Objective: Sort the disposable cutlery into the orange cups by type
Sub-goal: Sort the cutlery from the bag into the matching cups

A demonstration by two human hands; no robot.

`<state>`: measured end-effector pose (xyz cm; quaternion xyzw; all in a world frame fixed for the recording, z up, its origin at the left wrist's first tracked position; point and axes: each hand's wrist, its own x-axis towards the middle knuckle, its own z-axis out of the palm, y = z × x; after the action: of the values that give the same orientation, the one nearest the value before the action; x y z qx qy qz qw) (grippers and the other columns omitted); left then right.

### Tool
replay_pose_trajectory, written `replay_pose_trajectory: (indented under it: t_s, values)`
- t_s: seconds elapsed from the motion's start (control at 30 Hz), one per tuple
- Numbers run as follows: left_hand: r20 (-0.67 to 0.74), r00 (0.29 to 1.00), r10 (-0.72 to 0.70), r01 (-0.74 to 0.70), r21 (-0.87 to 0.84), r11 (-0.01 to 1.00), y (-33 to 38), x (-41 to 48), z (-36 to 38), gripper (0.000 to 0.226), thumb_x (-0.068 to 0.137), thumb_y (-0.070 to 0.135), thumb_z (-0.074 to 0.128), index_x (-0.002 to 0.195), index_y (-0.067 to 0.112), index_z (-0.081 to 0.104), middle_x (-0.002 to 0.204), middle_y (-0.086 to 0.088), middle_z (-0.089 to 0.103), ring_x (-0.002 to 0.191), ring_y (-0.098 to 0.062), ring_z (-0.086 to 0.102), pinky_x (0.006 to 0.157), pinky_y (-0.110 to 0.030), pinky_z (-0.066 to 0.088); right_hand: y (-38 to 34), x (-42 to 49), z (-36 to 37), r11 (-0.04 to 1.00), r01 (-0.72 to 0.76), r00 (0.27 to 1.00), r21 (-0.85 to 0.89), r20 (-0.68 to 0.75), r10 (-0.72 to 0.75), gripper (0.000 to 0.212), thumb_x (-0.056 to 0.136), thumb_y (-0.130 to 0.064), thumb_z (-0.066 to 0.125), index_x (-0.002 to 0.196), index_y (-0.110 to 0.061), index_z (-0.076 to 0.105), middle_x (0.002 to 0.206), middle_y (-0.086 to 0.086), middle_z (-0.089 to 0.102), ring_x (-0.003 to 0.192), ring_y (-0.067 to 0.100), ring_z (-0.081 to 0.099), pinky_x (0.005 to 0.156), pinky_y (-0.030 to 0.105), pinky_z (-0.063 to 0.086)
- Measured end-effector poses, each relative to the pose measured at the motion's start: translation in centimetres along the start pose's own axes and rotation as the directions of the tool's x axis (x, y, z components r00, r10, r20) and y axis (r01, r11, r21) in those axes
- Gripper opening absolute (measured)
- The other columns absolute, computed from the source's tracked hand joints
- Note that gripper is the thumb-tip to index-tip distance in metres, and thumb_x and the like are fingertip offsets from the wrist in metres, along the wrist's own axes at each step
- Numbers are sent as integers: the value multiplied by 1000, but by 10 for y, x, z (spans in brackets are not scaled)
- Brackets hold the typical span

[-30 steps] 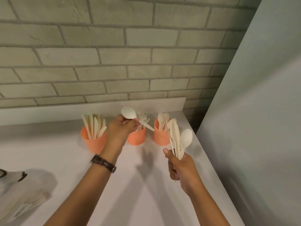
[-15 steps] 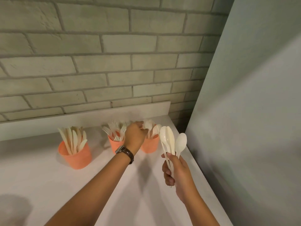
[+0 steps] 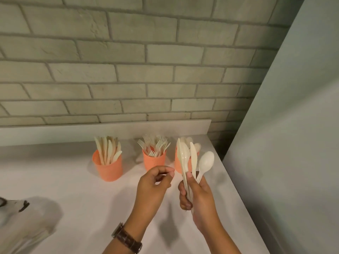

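Note:
Three orange cups stand in a row near the back of the white counter. The left cup holds knives, the middle cup holds forks, and the right cup holds spoons and is partly hidden behind the cutlery I hold. My right hand grips a bunch of cream cutlery: spoons and at least one knife, pointing up. My left hand hovers just left of the bunch, empty, thumb and fingertips curled close together.
A pale crumpled bag lies at the counter's left front. A grey panel rises along the counter's right edge. A brick wall stands behind the cups, above a low white ledge.
My left hand carried a spoon to the right cup, let it go there, and has drawn back empty beside the bunch. The view has shifted left again.

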<state>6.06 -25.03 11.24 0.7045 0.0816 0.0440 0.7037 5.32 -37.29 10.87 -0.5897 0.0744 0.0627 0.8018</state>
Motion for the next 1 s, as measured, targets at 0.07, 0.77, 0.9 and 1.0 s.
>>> replay_pose_trajectory:
  t_s: [0.07, 0.77, 0.9, 1.0]
  values:
    - [-13, 1000, -25, 25, -30, 999, -2, -9, -6, 18, 84, 8, 65, 80, 25, 71, 82, 7, 72, 83, -15, 66, 75, -29, 57, 4, -3, 10, 1000, -19, 999, -13, 37, 20, 17, 97, -28, 45, 102, -16, 55, 57, 7, 45, 37, 13, 29, 45, 22, 22]
    - [-413, 910, 34, -126, -197, 972, 2, -27, -44, 13, 94, 10, 48, 97, 10, 60, 77, -4, 58, 53, -11, 59, 54, -19, 52, 27, -10, 41, 866, 155, 988, -475, 57, -145, 9, 96, -22, 49, 91, -25, 56, 70, -4, 69, 54, 13, 63, 57, 29, 52]
    - [-323, 946, 16, -76, -173, 982, -2, -27, -37, 23, 98, 15, 39, 104, 17, 61, 69, 3, 41, 44, -5, 33, 44, -16, 33, 32, -7, 36, 784, 213, 968, -583, 20, -249, 19, 96, -30, 47, 77, -31, 52, 64, 4, 58, 58, 15, 51, 61, 30, 46]
    - [-236, 971, 27, -48, -86, 995, -8, -34, -26, 23, 97, 21, 42, 103, 28, 63, 67, 8, 43, 52, -6, 39, 54, -18, 37, 36, -5, 36, 773, 221, 971, -594, 63, -229, 26, 92, -49, 37, 104, -40, 58, 91, -3, 67, 88, 13, 62, 79, 29, 51]
